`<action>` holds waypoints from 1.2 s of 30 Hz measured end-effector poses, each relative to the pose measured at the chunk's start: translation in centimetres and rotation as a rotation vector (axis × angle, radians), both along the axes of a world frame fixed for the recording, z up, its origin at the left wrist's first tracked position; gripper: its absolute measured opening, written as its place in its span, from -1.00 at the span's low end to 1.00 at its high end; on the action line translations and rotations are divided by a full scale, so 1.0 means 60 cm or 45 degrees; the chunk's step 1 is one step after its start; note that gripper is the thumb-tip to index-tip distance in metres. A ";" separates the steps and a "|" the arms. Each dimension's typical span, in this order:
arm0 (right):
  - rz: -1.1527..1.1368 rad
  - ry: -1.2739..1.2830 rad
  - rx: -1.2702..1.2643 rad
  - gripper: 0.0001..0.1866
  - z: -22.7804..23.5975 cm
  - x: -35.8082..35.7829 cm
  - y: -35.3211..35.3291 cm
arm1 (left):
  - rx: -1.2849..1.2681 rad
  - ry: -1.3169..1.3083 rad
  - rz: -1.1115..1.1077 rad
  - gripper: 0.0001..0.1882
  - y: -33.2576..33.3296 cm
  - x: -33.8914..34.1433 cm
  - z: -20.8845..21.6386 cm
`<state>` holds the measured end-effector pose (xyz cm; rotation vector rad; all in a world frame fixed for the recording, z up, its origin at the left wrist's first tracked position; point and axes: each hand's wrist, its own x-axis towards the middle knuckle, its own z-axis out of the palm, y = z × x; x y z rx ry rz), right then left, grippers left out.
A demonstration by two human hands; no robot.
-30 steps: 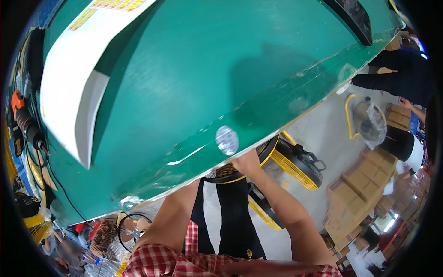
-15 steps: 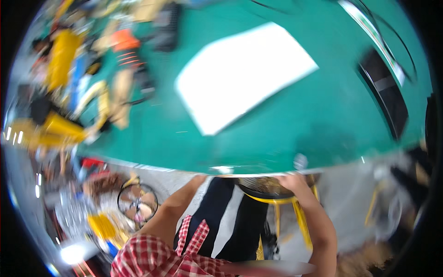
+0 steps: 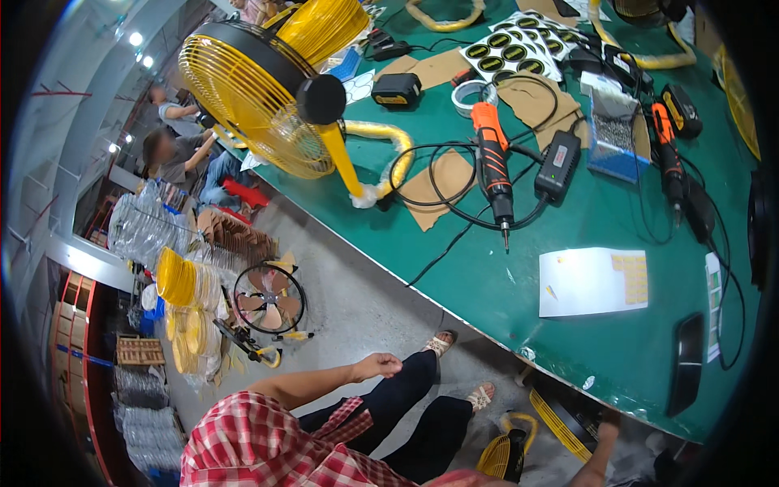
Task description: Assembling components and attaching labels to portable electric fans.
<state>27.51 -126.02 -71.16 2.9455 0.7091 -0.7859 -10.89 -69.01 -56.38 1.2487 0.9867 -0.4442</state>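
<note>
My left hand (image 3: 377, 366) hovers over my lap with its fingers curled together, and nothing shows in it. Low at the right, beside the table's front edge, my right hand (image 3: 608, 425) is at the black rim of a floor fan (image 3: 561, 425) with a yellow wire guard. Its fingers are partly hidden, but they seem closed on that rim. A smaller-looking black and yellow fan (image 3: 503, 456) stands on the floor nearer to me. Above my right hand, a white sheet with yellow stickers (image 3: 592, 282) lies on the green table (image 3: 487, 284).
A large yellow fan (image 3: 251, 97) stands on the table's far left. Corded screwdrivers (image 3: 493, 162), a power adapter (image 3: 558, 165), a blue box of screws (image 3: 617, 138) and a black phone-like slab (image 3: 686, 365) lie there. On the floor are a fan blade assembly (image 3: 269, 299) and yellow guards (image 3: 177, 276).
My view has swung left, bringing the tools and large fan into sight. My left hand has come back from the table edge over my lap; my right stays at the fan's rim.
</note>
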 end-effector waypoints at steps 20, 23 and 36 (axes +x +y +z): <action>0.718 1.083 1.578 -0.86 0.858 -0.407 0.824 | 0.076 -1.872 0.502 -0.66 0.234 -0.064 0.773; 0.526 0.998 1.402 -0.91 0.892 -0.344 0.857 | 0.129 -1.969 0.719 -0.69 0.311 -0.125 0.830; -0.004 0.067 2.332 -0.81 1.079 -0.168 1.044 | -0.149 -2.260 0.274 -0.63 0.546 -0.006 0.926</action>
